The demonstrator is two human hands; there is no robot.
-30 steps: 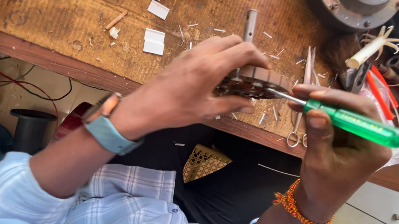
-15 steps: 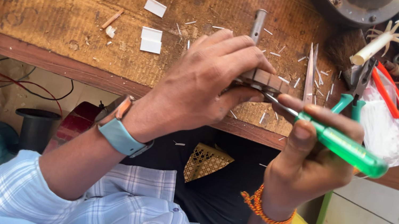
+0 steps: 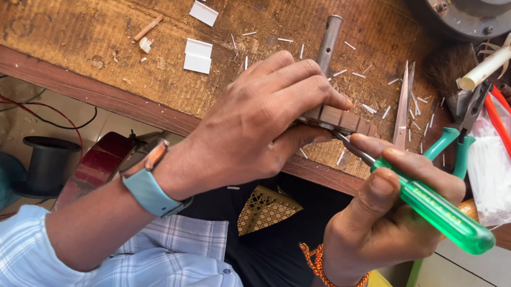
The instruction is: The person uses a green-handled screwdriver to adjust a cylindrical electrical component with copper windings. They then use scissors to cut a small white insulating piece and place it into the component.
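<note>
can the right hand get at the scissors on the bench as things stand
Probably not at once: the right hand is wrapped round the green screwdriver. The scissors lie bare on the bench just beyond it, nothing covering them.

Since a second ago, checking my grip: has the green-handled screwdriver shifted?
Yes. The green-handled screwdriver in the right hand has tilted, its handle end dropping below the wooden bench edge it earlier lay level with.

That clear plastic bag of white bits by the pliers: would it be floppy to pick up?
Probably floppy: the bag looks thin, crinkled and sagging. Likely light, since its white contents seem small. It may slip, as the film looks glossy.
</note>
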